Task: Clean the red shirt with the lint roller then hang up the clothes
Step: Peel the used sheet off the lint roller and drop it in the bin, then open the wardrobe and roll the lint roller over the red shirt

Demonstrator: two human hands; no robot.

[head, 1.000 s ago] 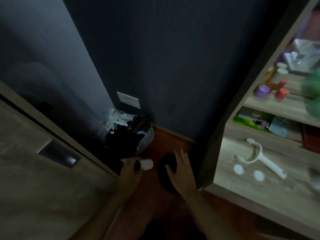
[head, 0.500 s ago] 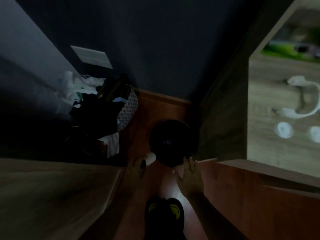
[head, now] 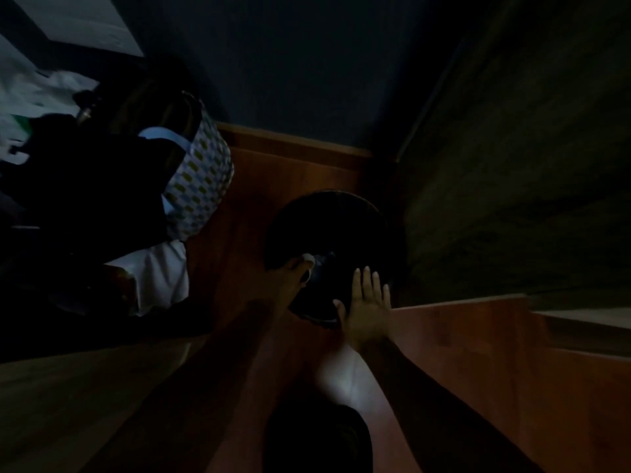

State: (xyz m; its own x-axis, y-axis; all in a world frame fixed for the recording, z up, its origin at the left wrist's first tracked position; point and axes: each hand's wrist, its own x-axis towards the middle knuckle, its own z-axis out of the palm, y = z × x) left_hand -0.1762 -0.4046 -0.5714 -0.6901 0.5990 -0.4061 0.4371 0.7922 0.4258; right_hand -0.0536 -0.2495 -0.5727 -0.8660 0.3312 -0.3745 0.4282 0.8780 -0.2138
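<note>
**Both hands at a dark round bin on the wooden floor**

A dark round bin [head: 336, 233] is seen standing on the red-brown wooden floor [head: 286, 172], close to the dark wall and a tall wooden cabinet side [head: 519, 165]. Its contents cannot be made out in the dim light.

The left hand [head: 290, 278] is held over the near left rim of the bin. Its fingers [head: 302, 268] are curled closed around a small pale, roll-like object [head: 309, 259], only the end of which shows just beyond the fingertips; whether this is part of the lint roller cannot be told.

The right hand [head: 367, 307] is laid flat against the near right side of the bin, with its fingers [head: 367, 281] stretched out straight and close together, nothing being held in them.

Well to the left of the left-hand fingers, a patterned fabric basket [head: 201, 179] is seen on the floor, filled with dark items [head: 102, 186] that spill over its rim. A white cloth [head: 160, 271] lies just below the basket, and pale bags [head: 37, 93] are piled behind it.

The red shirt is not visible in this view.

Below both hands, a dark shoe [head: 317, 438] is seen at the bottom edge.
</note>
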